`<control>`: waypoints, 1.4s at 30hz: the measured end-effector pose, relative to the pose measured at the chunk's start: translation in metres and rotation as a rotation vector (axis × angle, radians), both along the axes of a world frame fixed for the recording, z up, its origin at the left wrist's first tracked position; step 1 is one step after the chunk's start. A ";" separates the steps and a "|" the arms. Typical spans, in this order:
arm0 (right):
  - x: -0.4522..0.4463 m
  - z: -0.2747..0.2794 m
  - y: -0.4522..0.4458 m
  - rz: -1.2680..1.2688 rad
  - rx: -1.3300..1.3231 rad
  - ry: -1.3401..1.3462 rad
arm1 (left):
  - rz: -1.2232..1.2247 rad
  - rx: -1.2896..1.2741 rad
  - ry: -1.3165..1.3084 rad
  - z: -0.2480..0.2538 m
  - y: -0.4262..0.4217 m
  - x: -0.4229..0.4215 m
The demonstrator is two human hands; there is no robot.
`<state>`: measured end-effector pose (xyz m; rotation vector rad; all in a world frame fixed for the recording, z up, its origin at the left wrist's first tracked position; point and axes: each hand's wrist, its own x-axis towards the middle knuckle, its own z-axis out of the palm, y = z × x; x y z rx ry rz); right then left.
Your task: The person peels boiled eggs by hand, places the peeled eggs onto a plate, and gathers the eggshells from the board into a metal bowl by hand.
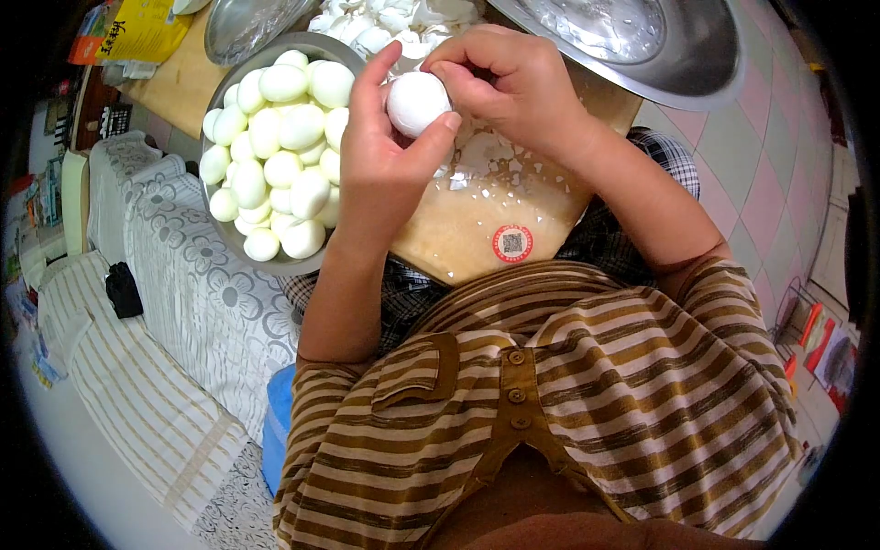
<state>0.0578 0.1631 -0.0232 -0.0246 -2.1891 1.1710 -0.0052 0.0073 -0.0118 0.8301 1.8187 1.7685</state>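
1. White egg [418,105], held by the left hand [390,170], lies right of the peeled eggs [283,169]; long axis unclear.
2. Right hand [513,87], grip narrow, sits just beyond its far right edge; contents cannot be told.

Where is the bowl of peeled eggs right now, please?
In the head view, the bowl sits at upper left, right beside the left hand and next to the eggshell pile.
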 end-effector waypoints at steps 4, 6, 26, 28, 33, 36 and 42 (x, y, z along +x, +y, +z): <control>0.000 -0.004 0.003 0.022 0.032 -0.023 | 0.005 0.055 -0.142 0.006 -0.002 0.000; 0.000 -0.004 0.006 0.030 0.040 -0.001 | 0.008 0.069 -0.181 0.003 -0.003 -0.003; 0.005 0.011 0.016 0.135 -0.021 0.085 | -0.079 0.096 -0.277 0.010 -0.005 -0.003; 0.005 0.011 0.015 0.125 0.014 0.097 | -0.084 0.083 -0.289 0.011 -0.005 -0.003; 0.002 0.006 0.012 0.087 0.025 0.093 | -0.106 0.013 -0.347 0.016 -0.007 -0.001; 0.001 0.000 0.012 0.038 -0.052 0.060 | -0.066 -0.030 -0.306 0.018 -0.005 0.001; 0.000 -0.003 0.009 0.003 -0.121 -0.037 | 0.008 0.044 -0.208 0.015 -0.001 -0.001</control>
